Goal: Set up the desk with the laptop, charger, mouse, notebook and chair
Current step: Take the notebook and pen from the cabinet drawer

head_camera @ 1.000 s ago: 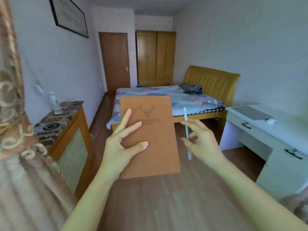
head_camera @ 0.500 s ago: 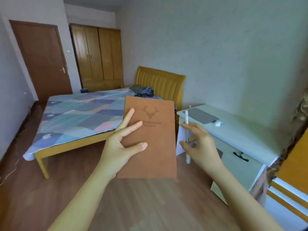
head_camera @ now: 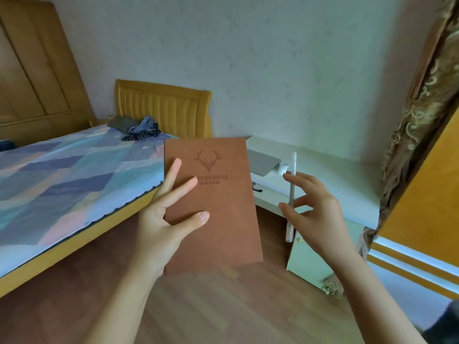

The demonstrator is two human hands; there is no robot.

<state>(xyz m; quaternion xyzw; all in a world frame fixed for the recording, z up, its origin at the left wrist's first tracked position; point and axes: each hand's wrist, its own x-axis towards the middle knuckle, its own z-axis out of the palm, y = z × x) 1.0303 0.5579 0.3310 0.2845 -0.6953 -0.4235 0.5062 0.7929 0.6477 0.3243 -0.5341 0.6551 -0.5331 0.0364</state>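
My left hand [head_camera: 164, 219] holds a brown notebook [head_camera: 223, 209] with a stamped deer head upright in front of me, thumb and two fingers on its cover. A clear pen [head_camera: 291, 194] stands upright in my right hand [head_camera: 315, 214], pinched between the fingers. Behind them the white desk [head_camera: 330, 184] runs along the wall. On it lies a closed grey laptop [head_camera: 264, 162] with a white mouse [head_camera: 283, 168] beside it, both partly hidden by the notebook and pen.
A bed [head_camera: 69, 180] with a patchwork sheet and yellow headboard [head_camera: 164, 108] stands left of the desk. Dark clothes [head_camera: 141, 127] lie near its head. A wooden wardrobe [head_camera: 32, 65] is at the far left, a patterned curtain [head_camera: 422, 108] and a yellow panel [head_camera: 427, 194] at the right.
The view has swung right and closer to the desk. The door has left the frame. Both hands keep the same hold on notebook and pen.
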